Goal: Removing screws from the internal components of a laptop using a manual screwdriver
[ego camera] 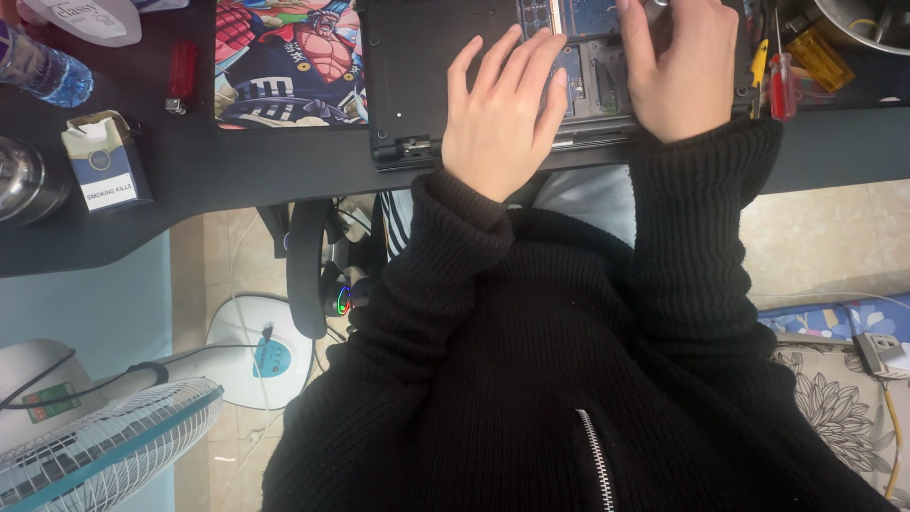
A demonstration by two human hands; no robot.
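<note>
At the top centre of the frame, an opened black laptop (417, 85) lies underside-up on a dark desk (237, 171). The left hand (498, 118) rests flat on it, fingers spread; the right hand (678, 71) curls over its exposed circuitry, grip unclear. Lower left: tiled floor (815, 246), white fan (104, 446).

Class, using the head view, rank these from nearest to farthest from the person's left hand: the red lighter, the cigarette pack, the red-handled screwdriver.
From the left hand:
1. Red-handled screwdriver, to its right, past the right hand.
2. Red lighter, to its left.
3. Cigarette pack, farther left, near the desk edge.
</note>
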